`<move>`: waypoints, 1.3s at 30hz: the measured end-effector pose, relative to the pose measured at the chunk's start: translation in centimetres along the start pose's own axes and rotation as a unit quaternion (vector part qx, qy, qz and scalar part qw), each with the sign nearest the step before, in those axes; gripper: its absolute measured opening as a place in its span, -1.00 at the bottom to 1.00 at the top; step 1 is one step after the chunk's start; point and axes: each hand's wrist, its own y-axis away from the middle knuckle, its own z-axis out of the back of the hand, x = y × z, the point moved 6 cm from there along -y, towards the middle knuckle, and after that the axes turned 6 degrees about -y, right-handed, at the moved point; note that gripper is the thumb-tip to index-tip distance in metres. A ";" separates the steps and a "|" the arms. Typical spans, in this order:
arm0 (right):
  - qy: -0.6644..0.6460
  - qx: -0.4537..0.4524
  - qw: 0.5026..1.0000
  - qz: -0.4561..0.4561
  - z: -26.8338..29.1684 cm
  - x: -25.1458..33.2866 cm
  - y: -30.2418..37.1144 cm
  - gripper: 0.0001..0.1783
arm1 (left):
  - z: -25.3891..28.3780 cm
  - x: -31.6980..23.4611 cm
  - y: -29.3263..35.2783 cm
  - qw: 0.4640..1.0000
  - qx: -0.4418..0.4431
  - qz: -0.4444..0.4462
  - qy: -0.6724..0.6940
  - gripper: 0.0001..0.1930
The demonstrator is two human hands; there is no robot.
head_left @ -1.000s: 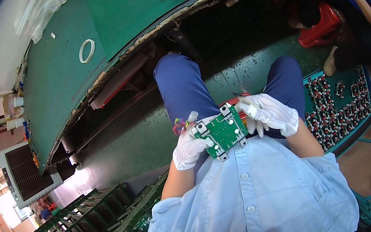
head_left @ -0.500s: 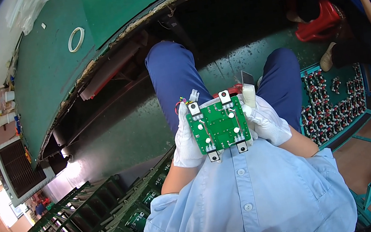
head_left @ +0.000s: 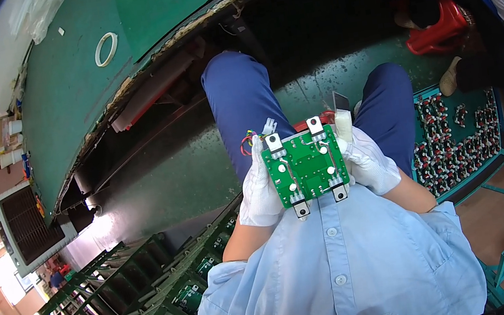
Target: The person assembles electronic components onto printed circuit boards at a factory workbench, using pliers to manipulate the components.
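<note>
A green circuit board (head_left: 309, 172) is held up in front of my shirt, its soldered side facing me. Black-and-silver transistors stick out past its top and bottom edges. My left hand (head_left: 259, 189), in a white glove, grips its left edge. My right hand (head_left: 368, 160), also gloved, closes on the right edge and partly hides behind the board. Beside the right fingers stands a white block with a dark plate, a small brush-like piece (head_left: 343, 122). Coloured wires with a white connector (head_left: 269, 126) rise above the left fingers; red wires show behind the board.
A green worktable (head_left: 74, 86) with a ragged edge curves across the top, with a white ring (head_left: 106, 49) on it. At right lies a tray (head_left: 440, 188) of small red-and-black parts. Racks of boards (head_left: 188, 298) stand lower left. A co-worker's gloved hand (head_left: 503, 3) is near a red stool (head_left: 440, 31).
Both my hands and the board have shifted slightly to the right in the picture, with the grip unchanged. The co-worker's gloved hand has come down from the table edge.
</note>
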 end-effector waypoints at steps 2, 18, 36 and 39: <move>-0.019 0.001 1.000 0.002 -0.2 0.2 0.0 -0.58 | 0.7 0.0 0.0 0.996 -0.061 -0.006 -0.058 -0.33; -0.060 -0.007 0.998 0.008 0.2 -0.3 -0.3 -0.62 | -0.2 -0.6 -0.6 0.994 -0.103 -0.009 -0.036 -0.37; -0.104 -0.039 0.994 -0.014 -0.6 0.2 -0.1 -0.61 | 2.0 -0.2 -1.5 0.955 -0.112 -0.095 -0.259 -0.41; -0.104 -0.068 0.992 -0.016 -0.2 0.0 0.0 -0.61 | 3.1 0.2 -1.6 0.952 -0.140 -0.109 -0.251 -0.41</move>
